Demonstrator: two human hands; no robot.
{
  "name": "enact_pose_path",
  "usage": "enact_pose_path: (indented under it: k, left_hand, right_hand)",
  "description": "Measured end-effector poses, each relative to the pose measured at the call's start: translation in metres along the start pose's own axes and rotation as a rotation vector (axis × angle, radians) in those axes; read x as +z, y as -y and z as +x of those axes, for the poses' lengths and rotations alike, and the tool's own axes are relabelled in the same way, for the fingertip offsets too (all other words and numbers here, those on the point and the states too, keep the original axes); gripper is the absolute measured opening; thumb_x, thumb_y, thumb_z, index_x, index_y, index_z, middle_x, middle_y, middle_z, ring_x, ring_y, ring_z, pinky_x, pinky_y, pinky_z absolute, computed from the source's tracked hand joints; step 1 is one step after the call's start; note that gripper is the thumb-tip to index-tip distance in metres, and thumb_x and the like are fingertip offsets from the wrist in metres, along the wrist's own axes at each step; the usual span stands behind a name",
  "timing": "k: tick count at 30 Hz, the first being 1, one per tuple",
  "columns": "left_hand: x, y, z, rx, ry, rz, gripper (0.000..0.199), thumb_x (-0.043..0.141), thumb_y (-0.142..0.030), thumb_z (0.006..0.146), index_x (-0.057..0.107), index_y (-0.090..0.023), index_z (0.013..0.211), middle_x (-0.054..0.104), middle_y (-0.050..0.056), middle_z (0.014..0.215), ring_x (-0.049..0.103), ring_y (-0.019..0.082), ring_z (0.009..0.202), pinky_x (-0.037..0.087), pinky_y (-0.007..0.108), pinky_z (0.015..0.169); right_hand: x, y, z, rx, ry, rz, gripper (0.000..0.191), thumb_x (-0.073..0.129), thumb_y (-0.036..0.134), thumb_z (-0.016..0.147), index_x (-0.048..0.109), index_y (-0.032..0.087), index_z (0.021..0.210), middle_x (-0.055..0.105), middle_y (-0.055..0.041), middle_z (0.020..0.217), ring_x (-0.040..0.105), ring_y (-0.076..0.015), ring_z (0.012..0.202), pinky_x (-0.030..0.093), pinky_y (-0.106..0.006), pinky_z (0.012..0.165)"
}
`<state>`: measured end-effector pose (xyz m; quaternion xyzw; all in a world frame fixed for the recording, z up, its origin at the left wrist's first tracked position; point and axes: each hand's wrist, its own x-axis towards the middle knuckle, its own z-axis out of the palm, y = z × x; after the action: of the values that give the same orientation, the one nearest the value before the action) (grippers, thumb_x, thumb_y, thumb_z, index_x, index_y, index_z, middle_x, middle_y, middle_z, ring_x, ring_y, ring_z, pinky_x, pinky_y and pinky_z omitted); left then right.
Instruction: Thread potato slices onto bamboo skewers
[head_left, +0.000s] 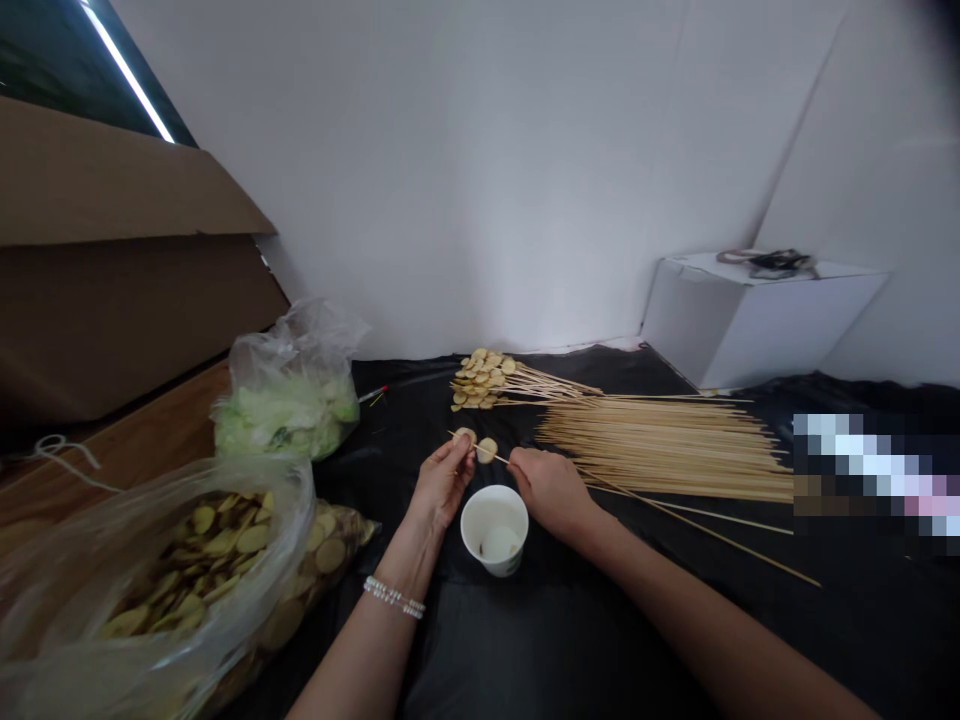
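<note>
My left hand (436,488) pinches a pale potato slice (466,436) between thumb and fingers, and the tip of a thin wooden skewer (502,459) sticks out past it. A second potato slice (487,451) is threaded on the skewer between my hands. Wrapped round the skewer's other end is my right hand (553,492), closed, its fingers turned down and partly hidden. Just below both hands stands a white paper cup (472,552) with what looks like a little liquid in it. Beyond them lies a pile of skewered potato slices (482,382).
Many bare skewers (667,447) lie in a bundle at right. An open plastic bag (300,520) of potato slices sits front left, with a bag of green vegetables (289,405) behind it. A white box (697,320) stands back right; black sheeting (517,650) covers the surface.
</note>
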<state>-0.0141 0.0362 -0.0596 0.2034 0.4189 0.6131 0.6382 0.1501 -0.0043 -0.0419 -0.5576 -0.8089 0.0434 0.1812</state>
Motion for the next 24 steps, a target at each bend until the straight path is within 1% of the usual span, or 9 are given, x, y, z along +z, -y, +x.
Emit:
enact_pose_path:
  k: [3,7,14,19,24]
  left_hand:
    - [0.0006,0.0002,-0.0006,-0.008,-0.009,0.008,0.007,0.063,-0.004,0.077,0.069,-0.006,0.075,0.065,0.005,0.065,0.059,0.006,0.051,0.049,0.012,0.048]
    - [0.0016,0.0026,-0.002,-0.018,-0.011,0.027,0.004,0.066,-0.004,0.074,0.069,-0.007,0.076,0.067,0.006,0.068,0.059,0.006,0.051,0.049,0.013,0.048]
    - [0.0018,0.009,-0.0017,-0.016,0.008,0.047,0.005,0.07,-0.004,0.071,0.07,-0.007,0.075,0.067,0.006,0.065,0.058,0.005,0.05,0.048,0.011,0.048]
    - [0.0027,0.0058,-0.0025,-0.049,0.011,0.03,0.003,0.068,-0.005,0.074,0.069,-0.007,0.076,0.066,0.005,0.064,0.057,0.005,0.049,0.047,0.011,0.046]
    - [0.0045,0.0019,-0.0057,-0.056,0.044,0.003,0.006,0.067,-0.005,0.074,0.07,-0.008,0.079,0.067,0.005,0.067,0.06,0.006,0.054,0.049,0.012,0.05]
  right_hand:
    - [0.0012,0.0005,-0.0005,-0.005,0.005,-0.003,0.025,0.035,0.027,0.096,0.057,0.019,0.088,0.066,-0.0032,0.086,0.06,-0.0144,0.078,0.03,-0.025,0.062]
    - [0.0017,0.0019,-0.0013,0.001,0.018,-0.008,0.026,0.034,0.028,0.096,0.057,0.02,0.089,0.066,-0.0035,0.086,0.06,-0.0147,0.078,0.031,-0.025,0.062]
    - [0.0038,-0.0001,-0.0013,0.003,0.022,-0.02,0.025,0.033,0.025,0.096,0.057,0.019,0.089,0.066,-0.0037,0.086,0.06,-0.0148,0.078,0.031,-0.025,0.062]
    - [0.0054,-0.0013,-0.0002,-0.013,-0.002,-0.024,0.024,0.033,0.025,0.096,0.056,0.02,0.088,0.065,-0.0027,0.085,0.06,-0.0149,0.077,0.031,-0.025,0.061]
    - [0.0043,-0.0037,0.002,0.015,-0.019,-0.033,0.025,0.032,0.029,0.097,0.056,0.02,0.092,0.065,-0.0027,0.088,0.06,-0.0151,0.079,0.031,-0.025,0.063]
